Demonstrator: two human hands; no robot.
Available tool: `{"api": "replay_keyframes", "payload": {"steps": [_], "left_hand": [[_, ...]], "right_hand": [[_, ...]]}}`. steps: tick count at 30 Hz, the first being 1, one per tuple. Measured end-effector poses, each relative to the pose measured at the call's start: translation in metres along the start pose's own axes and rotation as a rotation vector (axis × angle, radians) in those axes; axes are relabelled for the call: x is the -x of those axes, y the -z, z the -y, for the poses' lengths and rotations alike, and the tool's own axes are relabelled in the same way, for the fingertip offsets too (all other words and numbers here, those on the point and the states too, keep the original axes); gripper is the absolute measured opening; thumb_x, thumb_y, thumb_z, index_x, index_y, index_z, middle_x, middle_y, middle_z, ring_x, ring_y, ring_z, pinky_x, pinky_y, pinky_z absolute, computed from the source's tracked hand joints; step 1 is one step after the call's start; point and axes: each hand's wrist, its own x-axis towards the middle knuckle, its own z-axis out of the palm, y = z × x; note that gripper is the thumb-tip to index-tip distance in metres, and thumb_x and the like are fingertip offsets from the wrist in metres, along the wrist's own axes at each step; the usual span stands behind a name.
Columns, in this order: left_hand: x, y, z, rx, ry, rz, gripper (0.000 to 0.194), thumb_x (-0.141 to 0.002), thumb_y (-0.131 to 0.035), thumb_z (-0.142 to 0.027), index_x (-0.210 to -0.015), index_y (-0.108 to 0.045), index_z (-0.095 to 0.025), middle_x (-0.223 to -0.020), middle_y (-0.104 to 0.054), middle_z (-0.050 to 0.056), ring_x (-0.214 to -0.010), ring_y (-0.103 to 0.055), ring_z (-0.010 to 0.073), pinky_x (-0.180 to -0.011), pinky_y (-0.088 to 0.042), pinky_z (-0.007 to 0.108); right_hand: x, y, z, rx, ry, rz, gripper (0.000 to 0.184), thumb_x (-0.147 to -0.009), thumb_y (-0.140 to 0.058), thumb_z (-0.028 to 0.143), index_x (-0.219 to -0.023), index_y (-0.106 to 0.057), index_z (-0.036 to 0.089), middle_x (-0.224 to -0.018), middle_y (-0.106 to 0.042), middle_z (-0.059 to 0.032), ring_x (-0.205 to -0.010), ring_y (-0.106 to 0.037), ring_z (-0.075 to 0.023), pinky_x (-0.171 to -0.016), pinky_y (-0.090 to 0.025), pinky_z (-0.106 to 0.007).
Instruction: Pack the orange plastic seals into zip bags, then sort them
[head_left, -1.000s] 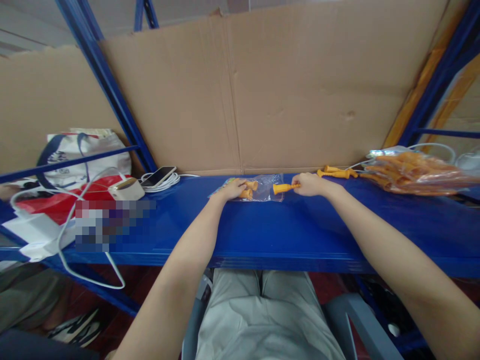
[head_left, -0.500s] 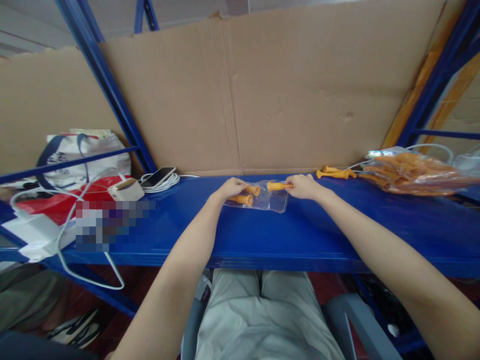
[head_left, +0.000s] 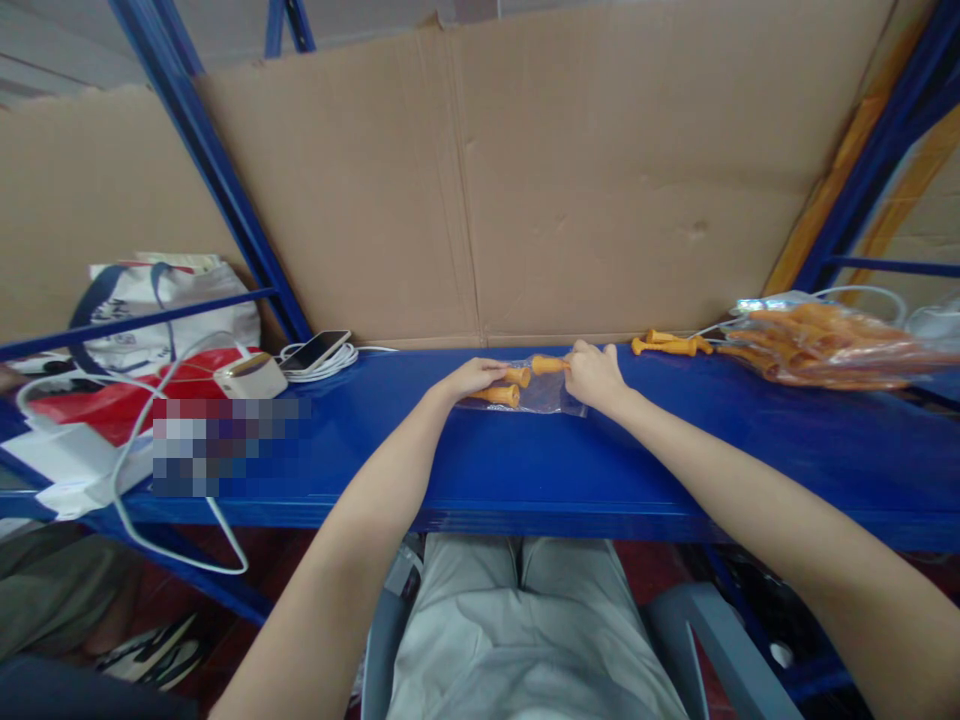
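Observation:
My left hand pinches a clear plastic bag lying on the blue shelf top. Two orange plastic pieces with flared ends, an upper one and a lower one, lie in the bag beside those fingers. Opposite, my right hand is closed on the narrow end of a third orange flared piece, its wide end pointing left over the bag. Whether this piece is inside the bag's mouth I cannot tell. Several loose orange pieces rest further right.
A full bag of orange pieces stands at the right. On the left are a phone on a coiled white cable, a white charger, a red bag and a cloth bag. Cardboard walls the back.
My left hand and the bag's two orange pieces have shifted slightly right. My right hand has turned and moved a little, its orange piece slightly further left and up.

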Motion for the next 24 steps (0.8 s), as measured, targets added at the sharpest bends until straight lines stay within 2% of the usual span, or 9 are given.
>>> {"api": "replay_keyframes", "payload": {"steps": [5, 10, 13, 18, 21, 24], "left_hand": [[-0.002, -0.002, 0.001, 0.034, 0.001, 0.018, 0.033, -0.091, -0.057, -0.027, -0.117, -0.074, -0.015, -0.122, -0.074, 0.007, -0.112, -0.068, 0.0219, -0.099, -0.052, 0.034], [-0.002, -0.004, -0.001, 0.012, -0.029, -0.006, 0.035, -0.091, -0.055, -0.027, -0.118, -0.073, -0.013, -0.126, -0.073, 0.008, -0.114, -0.067, 0.0215, -0.102, -0.048, 0.032], [-0.003, -0.005, -0.001, -0.032, -0.044, -0.012, 0.037, -0.093, -0.051, -0.029, -0.119, -0.071, -0.013, -0.126, -0.072, 0.009, -0.114, -0.066, 0.0216, -0.1, -0.049, 0.032], [-0.006, -0.007, 0.003, -0.058, -0.062, -0.034, 0.039, -0.094, -0.049, -0.034, -0.119, -0.07, -0.013, -0.123, -0.073, 0.009, -0.111, -0.067, 0.023, -0.098, -0.051, 0.035], [-0.008, -0.009, 0.004, -0.062, -0.042, -0.075, 0.042, -0.096, -0.048, -0.034, -0.128, -0.066, -0.014, -0.133, -0.068, 0.01, -0.12, -0.064, 0.0229, -0.102, -0.049, 0.033], [-0.009, -0.01, 0.004, -0.093, -0.006, -0.145, 0.045, -0.098, -0.044, -0.032, -0.135, -0.06, -0.012, -0.144, -0.06, 0.013, -0.128, -0.059, 0.0227, -0.107, -0.046, 0.032]], "right_hand": [[0.0, 0.0, 0.0, 0.005, -0.048, -0.009, 0.043, -0.091, -0.035, 0.01, -0.112, -0.073, 0.009, -0.115, -0.065, -0.0216, -0.106, -0.061, -0.03, -0.089, -0.034, -0.041], [-0.004, -0.003, -0.001, -0.032, -0.001, 0.054, 0.044, -0.094, -0.037, 0.015, -0.124, -0.068, 0.016, -0.122, -0.064, -0.019, -0.108, -0.063, -0.0297, -0.089, -0.035, -0.04], [-0.006, -0.005, -0.003, -0.037, -0.018, 0.074, 0.041, -0.093, -0.038, 0.015, -0.12, -0.069, 0.012, -0.123, -0.065, -0.0195, -0.112, -0.062, -0.0305, -0.09, -0.036, -0.04], [-0.007, -0.008, -0.004, -0.029, -0.039, 0.017, 0.042, -0.092, -0.037, 0.014, -0.116, -0.071, 0.011, -0.117, -0.069, -0.0203, -0.112, -0.062, -0.0311, -0.09, -0.035, -0.041], [-0.007, -0.012, -0.002, -0.04, 0.009, 0.01, 0.042, -0.091, -0.038, 0.013, -0.114, -0.073, 0.012, -0.116, -0.069, -0.0197, -0.113, -0.06, -0.0315, -0.091, -0.035, -0.043], [-0.009, -0.019, 0.0, -0.107, 0.072, 0.026, 0.04, -0.093, -0.04, 0.014, -0.117, -0.072, 0.017, -0.125, -0.068, -0.0168, -0.118, -0.058, -0.0302, -0.09, -0.036, -0.041]]}}
